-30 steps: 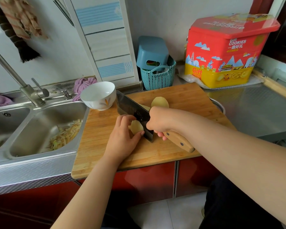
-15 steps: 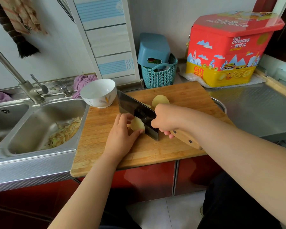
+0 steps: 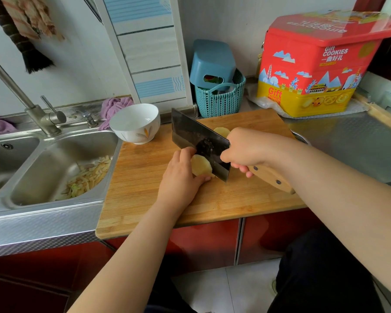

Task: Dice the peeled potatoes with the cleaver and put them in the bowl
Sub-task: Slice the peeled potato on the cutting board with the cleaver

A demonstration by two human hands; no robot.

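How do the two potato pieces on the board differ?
The near potato is held by the left hand, with the cleaver against it; the far potato lies untouched behind the blade, mostly hidden. Both are peeled, pale yellow and on the board.

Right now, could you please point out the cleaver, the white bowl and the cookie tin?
cleaver [image 3: 196, 137]: head view, flat of blade.
white bowl [image 3: 145, 134]: head view, outer wall.
cookie tin [image 3: 314, 71]: head view, front face.

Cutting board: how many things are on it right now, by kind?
Potato pieces: 2, one under the left hand, one behind the cleaver
Cleaver: 1
Bowl: 1
Total: 4 on the cutting board
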